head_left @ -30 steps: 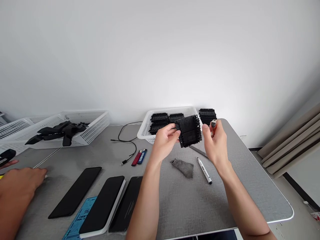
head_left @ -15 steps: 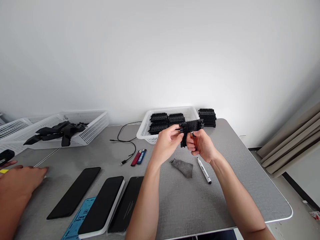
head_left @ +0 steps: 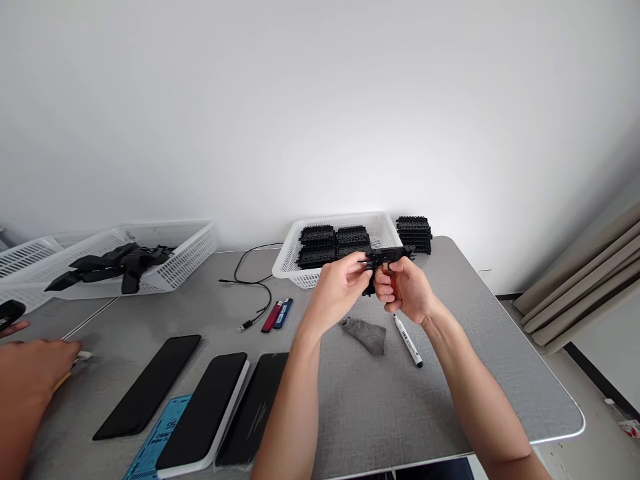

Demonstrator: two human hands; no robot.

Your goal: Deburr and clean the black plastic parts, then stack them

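My left hand is closed, its fingertips pinching the left end of a black plastic part with toothed edges. My right hand is wrapped round a small orange lighter, upright just under that part, with the thumb at its top. Whether a flame burns cannot be seen. More of the black part hangs below, half hidden by my fingers. Under my hands a crumpled grey cloth and a white marker lie on the table.
Behind my hands stands a white basket of black toothed parts, beside a stack of them. Leftward lie red and blue small packs, a cable, several phone-like slabs and another basket. A co-worker's hand is far left.
The black part has tipped so its flat face shows less, and it sits slightly lower and further right. The co-worker's hand has moved left.
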